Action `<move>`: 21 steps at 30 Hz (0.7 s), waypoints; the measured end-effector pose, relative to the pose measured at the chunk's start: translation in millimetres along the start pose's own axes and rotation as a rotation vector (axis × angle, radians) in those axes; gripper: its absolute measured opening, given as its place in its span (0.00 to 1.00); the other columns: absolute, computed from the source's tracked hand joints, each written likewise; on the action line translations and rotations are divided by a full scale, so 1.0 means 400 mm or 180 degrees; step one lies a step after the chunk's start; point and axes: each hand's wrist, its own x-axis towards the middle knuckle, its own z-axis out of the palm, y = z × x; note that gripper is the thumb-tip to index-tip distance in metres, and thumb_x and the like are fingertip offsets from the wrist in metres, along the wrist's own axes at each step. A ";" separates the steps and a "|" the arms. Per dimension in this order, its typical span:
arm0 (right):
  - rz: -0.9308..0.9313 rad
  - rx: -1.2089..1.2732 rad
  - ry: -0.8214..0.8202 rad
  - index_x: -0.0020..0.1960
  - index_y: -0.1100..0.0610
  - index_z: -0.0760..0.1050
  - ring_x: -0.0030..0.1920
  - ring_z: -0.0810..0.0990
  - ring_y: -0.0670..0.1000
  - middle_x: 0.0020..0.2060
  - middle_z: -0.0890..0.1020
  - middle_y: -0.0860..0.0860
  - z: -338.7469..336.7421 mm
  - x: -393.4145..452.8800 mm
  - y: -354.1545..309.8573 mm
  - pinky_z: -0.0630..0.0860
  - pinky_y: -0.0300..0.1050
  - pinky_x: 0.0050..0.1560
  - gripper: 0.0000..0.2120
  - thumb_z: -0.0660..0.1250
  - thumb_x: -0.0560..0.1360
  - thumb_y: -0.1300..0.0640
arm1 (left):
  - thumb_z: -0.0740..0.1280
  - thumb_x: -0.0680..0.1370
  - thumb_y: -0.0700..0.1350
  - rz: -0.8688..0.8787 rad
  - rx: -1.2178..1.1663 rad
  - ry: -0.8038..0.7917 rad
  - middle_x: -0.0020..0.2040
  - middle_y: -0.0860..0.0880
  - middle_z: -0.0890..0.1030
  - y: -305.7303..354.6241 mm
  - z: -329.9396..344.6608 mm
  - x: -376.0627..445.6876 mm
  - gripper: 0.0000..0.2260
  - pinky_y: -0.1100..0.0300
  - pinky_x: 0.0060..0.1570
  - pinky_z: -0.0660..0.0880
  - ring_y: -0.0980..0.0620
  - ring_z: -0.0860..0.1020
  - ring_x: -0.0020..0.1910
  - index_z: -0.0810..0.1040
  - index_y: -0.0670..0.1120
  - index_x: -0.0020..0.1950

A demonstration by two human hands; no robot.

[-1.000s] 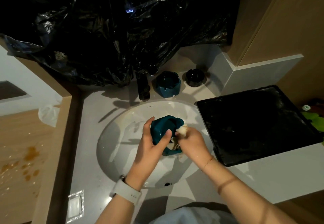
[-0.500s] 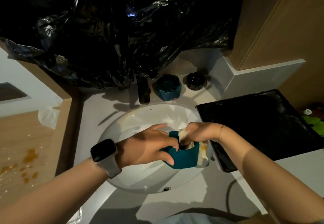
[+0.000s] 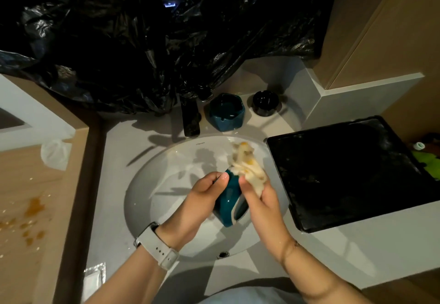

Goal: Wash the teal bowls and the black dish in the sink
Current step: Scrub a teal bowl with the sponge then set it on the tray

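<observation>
Over the white sink [image 3: 152, 199], my left hand [image 3: 197, 203] grips a teal bowl [image 3: 228, 201], tilted on its side with its base toward me. My right hand [image 3: 259, 199] holds a crumpled, yellow-stained paper towel [image 3: 245, 163] against the bowl's far rim. A second teal bowl [image 3: 226, 112] stands upright on the counter behind the sink. The small black dish [image 3: 265, 103] sits to its right, by the wall.
A black faucet [image 3: 189, 120] rises behind the basin under black plastic sheeting [image 3: 147, 41]. A large black tray [image 3: 352, 172] lies on the counter at right. Orange spill stains [image 3: 33, 208] mark the wooden surface at left. A small foil packet [image 3: 94, 280] lies near the counter's front edge.
My arms swung back toward me. The bowl turned from open side up to tilted on its side, and the towel came out of the bowl and now sits at its far rim.
</observation>
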 end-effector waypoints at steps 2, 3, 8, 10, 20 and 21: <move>-0.0036 -0.0272 -0.0166 0.62 0.51 0.75 0.58 0.79 0.45 0.56 0.82 0.48 0.003 0.012 -0.006 0.74 0.36 0.57 0.13 0.64 0.78 0.50 | 0.58 0.83 0.52 -0.0105 -0.0126 0.0090 0.49 0.39 0.84 -0.004 0.014 -0.007 0.18 0.54 0.51 0.77 0.47 0.82 0.47 0.79 0.40 0.57; 0.0045 -0.0248 -0.0200 0.60 0.52 0.76 0.55 0.81 0.45 0.53 0.83 0.48 0.001 0.024 -0.013 0.75 0.35 0.54 0.12 0.64 0.79 0.51 | 0.58 0.83 0.53 -0.0177 -0.0229 0.0155 0.51 0.42 0.85 -0.005 0.018 -0.008 0.18 0.55 0.54 0.77 0.48 0.83 0.50 0.80 0.41 0.58; 0.0142 0.0026 0.0166 0.58 0.54 0.77 0.50 0.82 0.41 0.48 0.85 0.46 -0.031 0.042 -0.021 0.75 0.30 0.47 0.09 0.64 0.79 0.56 | 0.58 0.83 0.53 -0.0397 -0.0663 0.0592 0.53 0.45 0.86 -0.009 0.005 -0.003 0.17 0.52 0.56 0.77 0.45 0.82 0.55 0.82 0.46 0.59; -0.0041 -0.0331 0.0299 0.62 0.51 0.72 0.54 0.79 0.38 0.53 0.81 0.43 -0.052 0.027 -0.016 0.73 0.30 0.53 0.14 0.65 0.77 0.50 | 0.57 0.83 0.54 -0.0593 -0.1017 0.0751 0.53 0.45 0.86 -0.014 -0.003 -0.005 0.19 0.52 0.54 0.78 0.45 0.83 0.55 0.83 0.45 0.58; -0.1164 -0.2263 -0.0322 0.55 0.57 0.75 0.56 0.73 0.45 0.54 0.67 0.41 -0.016 -0.015 -0.017 0.73 0.35 0.56 0.09 0.63 0.78 0.54 | 0.60 0.81 0.58 -0.1422 -0.2205 0.0712 0.38 0.45 0.86 -0.013 0.028 -0.012 0.24 0.57 0.38 0.79 0.48 0.85 0.35 0.87 0.45 0.37; -0.1197 -0.2221 -0.0482 0.54 0.58 0.76 0.56 0.72 0.43 0.54 0.67 0.40 -0.011 -0.016 -0.021 0.73 0.33 0.56 0.10 0.64 0.77 0.54 | 0.59 0.81 0.57 -0.1418 -0.2169 0.0717 0.38 0.44 0.86 -0.010 0.031 -0.014 0.25 0.56 0.38 0.79 0.48 0.85 0.34 0.87 0.44 0.37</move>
